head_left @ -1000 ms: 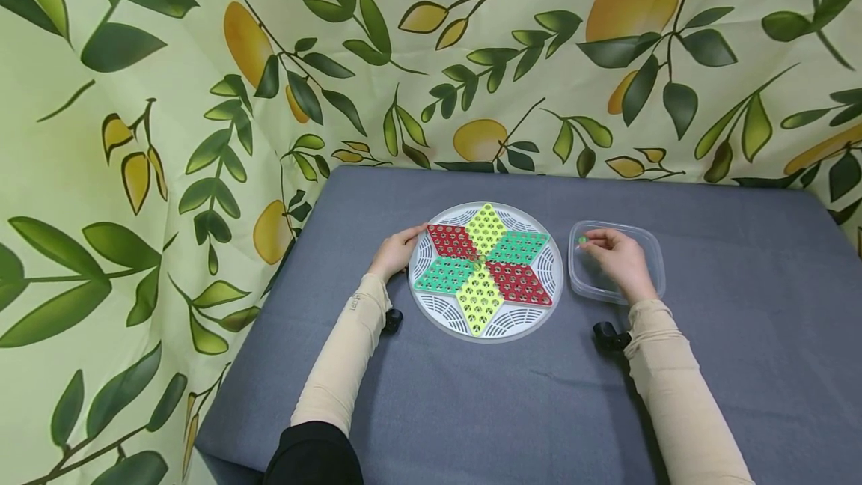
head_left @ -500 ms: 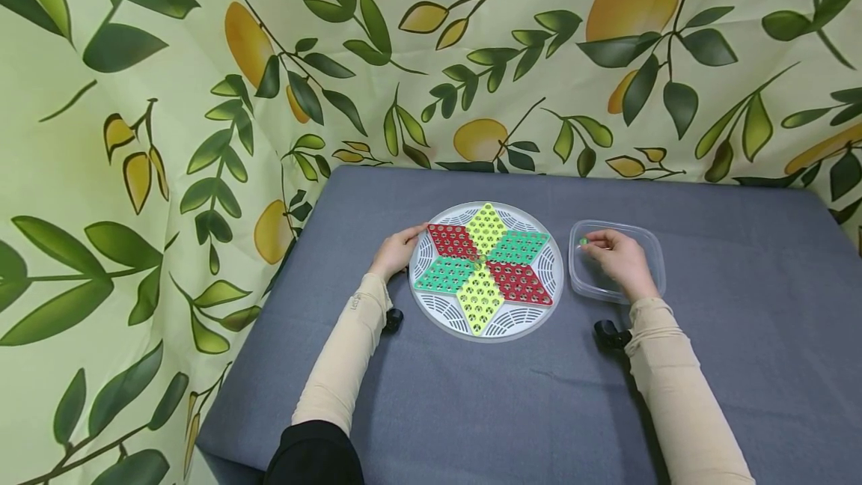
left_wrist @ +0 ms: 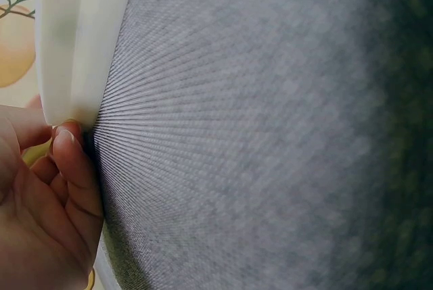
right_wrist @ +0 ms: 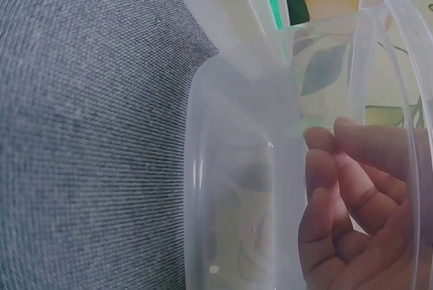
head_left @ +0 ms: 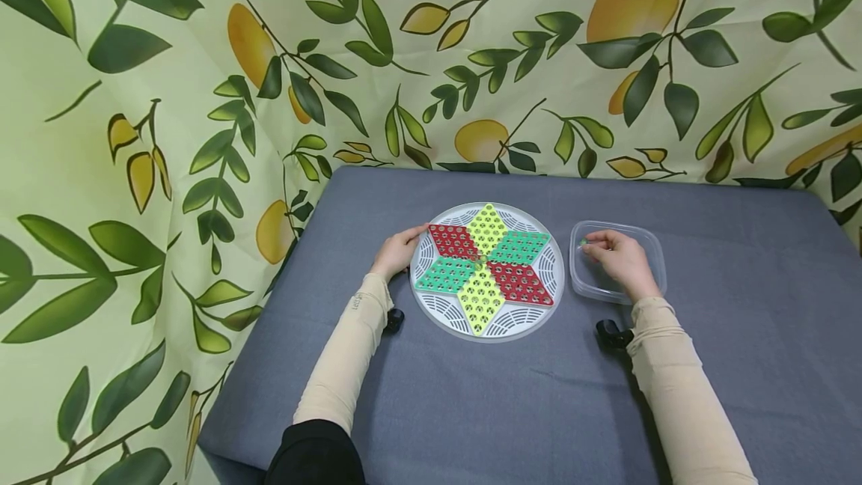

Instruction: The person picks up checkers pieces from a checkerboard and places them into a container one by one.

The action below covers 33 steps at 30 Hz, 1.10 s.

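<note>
A round white Chinese checkers board (head_left: 441, 313) with a red, yellow and green star lies on the table. My left hand (head_left: 396, 253) holds its left rim; in the left wrist view, the thumb and fingers (left_wrist: 67, 148) pinch the edge of the board (left_wrist: 81, 40). To the right stands a clear plastic container (head_left: 648, 236). My right hand (head_left: 618, 259) is over it, with thumb and forefinger pinching a small green marble (head_left: 583, 242). The right wrist view shows the right hand (right_wrist: 365, 202) beside the translucent container wall (right_wrist: 237, 161); the marble is mostly hidden by the fingertips.
Small greenish marbles (head_left: 481, 262) appear to sit at the middle of the star. A grey-blue cloth (head_left: 512, 410) covers the table. A curtain (head_left: 377, 81) with leaves and fruit hangs behind and to the left. Dark wrist devices (head_left: 613, 335) sit at both cuffs.
Both hands keep nearly the same places. The green marble shows a little less between the right fingertips than before. The board and container have not moved.
</note>
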Each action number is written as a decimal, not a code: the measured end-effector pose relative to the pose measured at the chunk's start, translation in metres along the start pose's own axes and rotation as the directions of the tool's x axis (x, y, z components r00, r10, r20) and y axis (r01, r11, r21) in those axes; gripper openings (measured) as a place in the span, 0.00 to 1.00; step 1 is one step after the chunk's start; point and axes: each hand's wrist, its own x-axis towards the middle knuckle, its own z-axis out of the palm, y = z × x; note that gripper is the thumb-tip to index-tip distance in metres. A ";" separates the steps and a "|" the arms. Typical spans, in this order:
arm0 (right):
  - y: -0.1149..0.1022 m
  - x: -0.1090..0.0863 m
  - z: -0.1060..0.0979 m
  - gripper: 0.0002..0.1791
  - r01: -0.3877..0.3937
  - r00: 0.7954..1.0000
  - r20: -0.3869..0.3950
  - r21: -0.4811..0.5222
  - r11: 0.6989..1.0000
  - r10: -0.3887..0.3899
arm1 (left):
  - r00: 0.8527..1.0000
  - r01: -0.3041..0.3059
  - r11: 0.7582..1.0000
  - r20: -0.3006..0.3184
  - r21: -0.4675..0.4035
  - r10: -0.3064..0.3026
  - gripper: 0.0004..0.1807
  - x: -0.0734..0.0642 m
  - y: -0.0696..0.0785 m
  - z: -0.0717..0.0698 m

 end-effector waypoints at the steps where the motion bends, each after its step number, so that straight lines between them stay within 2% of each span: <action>1: 0.000 0.000 0.000 0.18 0.002 1.000 0.001 0.003 1.000 -0.002 | 1.000 -0.002 1.000 0.001 0.002 0.002 0.20 0.000 0.000 0.000; 20: -0.003 -0.005 -0.006 0.20 0.018 1.000 -0.007 0.047 0.999 -0.017 | 1.000 -0.005 1.000 0.003 -0.004 0.005 0.20 -0.001 0.003 -0.001; 33: -0.003 -0.013 -0.006 0.28 0.038 0.999 -0.033 0.194 0.980 -0.032 | 1.000 -0.004 1.000 -0.004 -0.001 0.004 0.20 -0.002 0.001 0.000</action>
